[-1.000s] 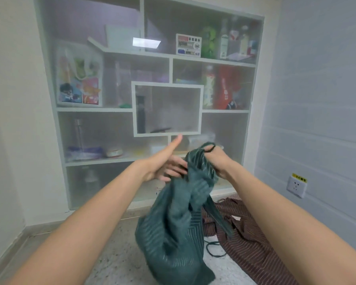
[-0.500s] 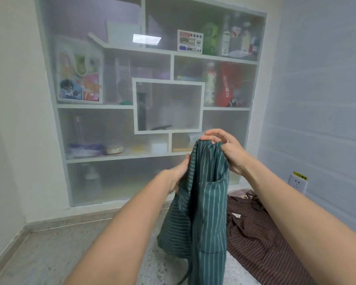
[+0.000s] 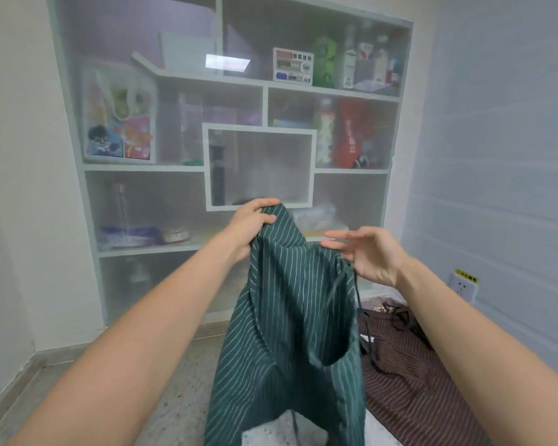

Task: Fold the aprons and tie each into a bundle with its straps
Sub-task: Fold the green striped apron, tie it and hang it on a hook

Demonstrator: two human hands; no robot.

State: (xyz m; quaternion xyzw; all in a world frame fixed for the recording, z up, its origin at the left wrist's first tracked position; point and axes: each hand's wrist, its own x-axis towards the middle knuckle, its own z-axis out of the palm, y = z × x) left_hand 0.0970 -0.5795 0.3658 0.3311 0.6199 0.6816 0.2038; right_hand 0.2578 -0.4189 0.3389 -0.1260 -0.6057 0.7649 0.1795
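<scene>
One hand, the left hand point(image 3: 253, 220), grips the green apron point(image 3: 290, 317) hanging mid-room; the right hand point(image 3: 364, 252) is spread open beside its strap point(image 3: 351, 281). Cloth could slip, untwisting toward the floor point(image 3: 174, 397).

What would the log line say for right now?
left hand: grips green apron top | right hand: open beside it | brown apron: on floor

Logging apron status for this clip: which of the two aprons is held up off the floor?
The green striped apron, gripped at its top by the left hand. The brown striped apron lies on the floor.
</scene>
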